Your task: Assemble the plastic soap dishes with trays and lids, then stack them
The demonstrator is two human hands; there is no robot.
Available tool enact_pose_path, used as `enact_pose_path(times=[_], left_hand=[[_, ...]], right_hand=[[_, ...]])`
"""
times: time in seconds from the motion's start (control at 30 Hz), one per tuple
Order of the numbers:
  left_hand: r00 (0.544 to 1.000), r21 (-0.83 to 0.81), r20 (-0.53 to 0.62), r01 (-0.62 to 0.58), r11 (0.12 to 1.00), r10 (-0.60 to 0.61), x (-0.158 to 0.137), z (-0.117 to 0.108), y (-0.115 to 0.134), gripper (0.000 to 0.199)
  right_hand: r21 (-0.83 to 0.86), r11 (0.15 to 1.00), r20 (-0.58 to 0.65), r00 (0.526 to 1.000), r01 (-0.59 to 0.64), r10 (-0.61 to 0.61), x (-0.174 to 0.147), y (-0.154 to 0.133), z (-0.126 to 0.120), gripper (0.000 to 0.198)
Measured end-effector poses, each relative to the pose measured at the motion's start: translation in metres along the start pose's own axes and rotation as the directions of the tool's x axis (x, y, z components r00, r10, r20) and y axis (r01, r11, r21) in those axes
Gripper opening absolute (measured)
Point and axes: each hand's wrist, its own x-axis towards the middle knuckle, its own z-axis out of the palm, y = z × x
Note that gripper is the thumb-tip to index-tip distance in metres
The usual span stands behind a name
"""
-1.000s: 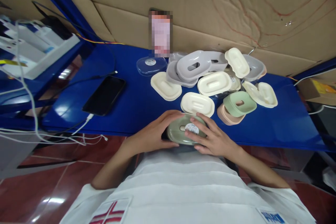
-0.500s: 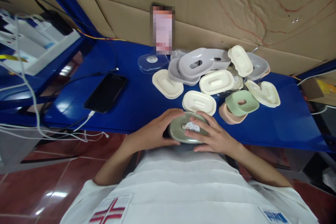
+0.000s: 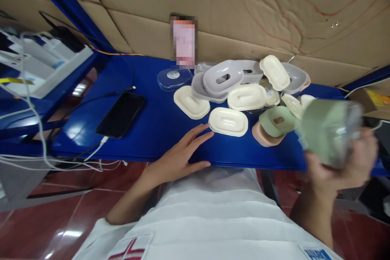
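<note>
My right hand (image 3: 344, 166) is wrapped round a green soap box (image 3: 323, 130) with a clear cover, lifted and tilted over the table's right side; both are smeared by motion. With fingers spread, my left hand (image 3: 185, 152) rests by the table's front edge, its fingertips close to a cream oval tray (image 3: 228, 122). Left of the lifted box, a green open tray (image 3: 278, 120) sits on a peach one (image 3: 268, 135). Behind lie more cream trays (image 3: 191, 101), grey slotted soap dishes (image 3: 223, 78) and a clear lid with a round sticker (image 3: 174, 79).
A black phone (image 3: 120, 114) with a white cable lies on the blue table (image 3: 158, 130) at left. Another phone (image 3: 184, 40), its screen blurred, leans on the cardboard wall (image 3: 146, 20). Loose white cables (image 3: 33, 101) hang at far left beside a white bin (image 3: 73, 63).
The green soap box has left the spot between both hands. My right hand has swung it to the right and up. My left hand has let go and stays near the table edge.
</note>
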Motion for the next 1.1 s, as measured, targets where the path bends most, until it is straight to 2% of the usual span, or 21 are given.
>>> enact_pose_path(times=[0.03, 0.07, 0.1, 0.17, 0.23, 0.33, 0.4, 0.43, 0.5, 0.57, 0.63, 0.7, 0.8, 0.9, 1.0, 1.1], left_hand=[[1.000, 0.069, -0.001, -0.020, 0.997, 0.020, 0.002, 0.002, 0.001, 0.080], [0.999, 0.135, 0.003, -0.046, 0.990, 0.046, 0.004, 0.003, 0.001, 0.079], [0.997, 0.192, 0.016, -0.074, 0.979, 0.072, 0.007, 0.004, 0.001, 0.078], [0.993, 0.278, 0.049, -0.118, 0.953, 0.109, 0.014, 0.006, -0.001, 0.076], [0.990, 0.334, 0.053, -0.139, 0.932, 0.128, 0.022, 0.005, -0.002, 0.075], [0.989, 0.379, 0.014, -0.141, 0.915, 0.146, 0.033, 0.006, -0.004, 0.068], [0.987, 0.410, -0.008, -0.146, 0.900, 0.163, 0.037, 0.007, -0.003, 0.056], [0.985, 0.433, -0.020, -0.146, 0.890, 0.172, 0.038, 0.007, -0.003, 0.047], [0.981, 0.475, -0.056, -0.135, 0.869, 0.184, 0.037, 0.006, -0.003, 0.031], [0.976, 0.476, -0.087, -0.134, 0.869, 0.198, 0.033, 0.004, -0.004, 0.023], [0.971, 0.436, -0.095, -0.160, 0.885, 0.222, 0.028, 0.002, -0.005, 0.018], [0.965, 0.387, -0.075, -0.204, 0.899, 0.251, 0.024, 0.000, -0.007, 0.015], [0.956, 0.351, -0.053, -0.253, 0.902, 0.289, 0.021, 0.000, -0.007, 0.015], [0.951, 0.353, -0.108, -0.236, 0.905, 0.290, 0.019, 0.002, -0.007, 0.035], [0.940, 0.345, -0.208, -0.188, 0.920, 0.270, 0.017, 0.004, -0.008, 0.068], [0.936, 0.341, -0.224, -0.188, 0.921, 0.273, 0.016, 0.003, -0.010, 0.080]], right_hand=[[-0.100, 0.991, -0.193, 0.979, -0.084, 0.064, -0.002, 0.026, -0.008, 0.105], [-0.189, 0.969, -0.306, 0.947, -0.158, 0.095, -0.004, 0.052, -0.014, 0.102], [-0.246, 0.942, -0.368, 0.921, -0.229, 0.128, -0.006, 0.077, -0.017, 0.099], [-0.310, 0.886, -0.356, 0.906, -0.346, 0.229, -0.011, 0.120, -0.016, 0.102], [-0.346, 0.847, -0.295, 0.904, -0.403, 0.309, -0.014, 0.151, -0.008, 0.111], [-0.403, 0.802, -0.240, 0.896, -0.442, 0.373, -0.011, 0.159, 0.003, 0.119], [-0.424, 0.794, -0.229, 0.899, -0.436, 0.372, -0.003, 0.137, 0.005, 0.114], [-0.422, 0.812, -0.223, 0.914, -0.403, 0.338, 0.002, 0.119, 0.004, 0.104], [-0.374, 0.894, -0.157, 0.967, -0.246, 0.200, 0.013, 0.075, 0.002, 0.077], [-0.230, 0.972, 0.046, 0.998, -0.034, 0.046, 0.024, 0.030, 0.004, 0.054], [-0.083, 0.992, 0.241, 0.968, 0.094, -0.072, 0.032, -0.004, 0.010, 0.043], [0.022, 0.986, 0.338, 0.927, 0.163, -0.161, 0.040, -0.023, 0.019, 0.040], [0.074, 0.968, 0.290, 0.923, 0.242, -0.253, 0.051, -0.040, 0.028, 0.044], [0.106, 0.929, 0.223, 0.902, 0.353, -0.368, 0.058, -0.073, 0.033, 0.055], [0.183, 0.861, 0.246, 0.826, 0.475, -0.508, 0.060, -0.126, 0.047, 0.060], [0.258, 0.780, 0.315, 0.713, 0.570, -0.626, 0.059, -0.168, 0.070, 0.049]])
